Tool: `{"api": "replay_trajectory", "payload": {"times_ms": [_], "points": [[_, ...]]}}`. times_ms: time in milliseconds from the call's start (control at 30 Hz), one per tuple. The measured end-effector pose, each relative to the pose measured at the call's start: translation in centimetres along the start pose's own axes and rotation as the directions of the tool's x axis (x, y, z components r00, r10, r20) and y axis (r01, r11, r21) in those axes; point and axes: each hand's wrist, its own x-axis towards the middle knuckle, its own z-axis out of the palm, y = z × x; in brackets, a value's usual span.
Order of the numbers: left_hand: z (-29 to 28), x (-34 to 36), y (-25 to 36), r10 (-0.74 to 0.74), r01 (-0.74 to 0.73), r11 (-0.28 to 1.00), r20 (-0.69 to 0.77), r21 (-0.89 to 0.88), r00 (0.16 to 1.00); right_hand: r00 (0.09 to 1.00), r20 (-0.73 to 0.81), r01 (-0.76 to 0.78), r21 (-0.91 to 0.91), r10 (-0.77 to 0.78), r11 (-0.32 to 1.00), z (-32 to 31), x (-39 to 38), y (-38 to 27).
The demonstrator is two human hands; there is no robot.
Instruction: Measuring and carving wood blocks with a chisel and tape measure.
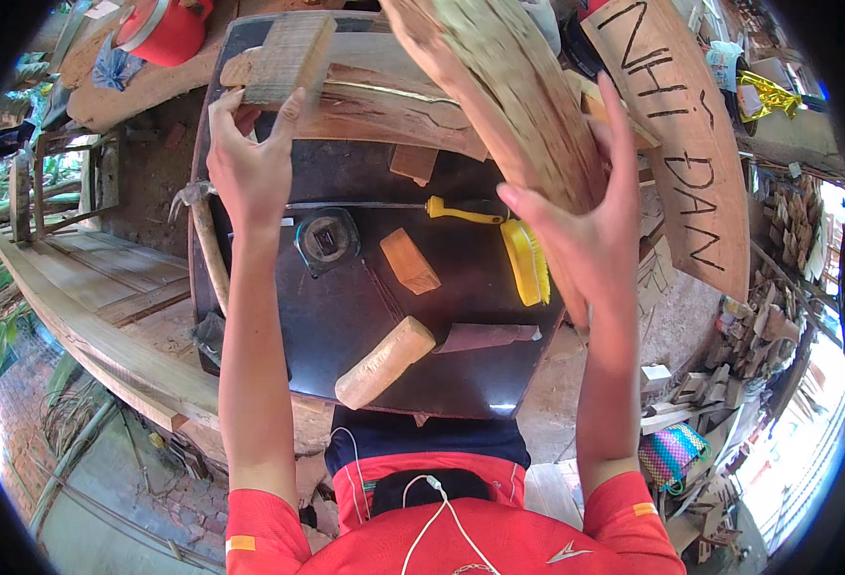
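Observation:
My left hand (248,158) grips the near end of a short, flat wood block (293,53), with thumb and fingers on either side. My right hand (595,216) is closed around a long rough wood slab (509,96), which slants from the far middle down toward the right. Beneath both pieces, a cracked wood plank (393,110) lies across the far part of the black table (346,297). Nearer me on the table are a tape measure (327,239), a small orange-brown wood block (409,261), a pale wood block (384,362) and a yellow brush (525,261).
A yellow-handled tool (465,211) and brown sandpaper-like sheet (489,336) lie on the table. At its left edge leans a hammer (209,235). A lettered wood board (676,144) stands right, above scrap wood. A wooden frame (106,316) is at left, a red container (165,34) far left.

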Motion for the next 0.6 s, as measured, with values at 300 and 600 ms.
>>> {"api": "replay_trajectory", "payload": {"times_ms": [300, 600], "points": [[-1.0, -2.3, 1.8, -0.083, 0.082, 0.97, 0.005, -0.23, 0.997, 0.98, -0.062, -0.199, -0.154, 0.191, 0.968, -1.5, -6.8, 0.0], [3.8, -10.3, 10.6, 0.179, -0.18, 0.984, 0.109, -0.002, 0.978, 0.938, -0.144, -0.32, -0.016, 0.314, 0.947, -3.2, -11.5, 0.8]]}}
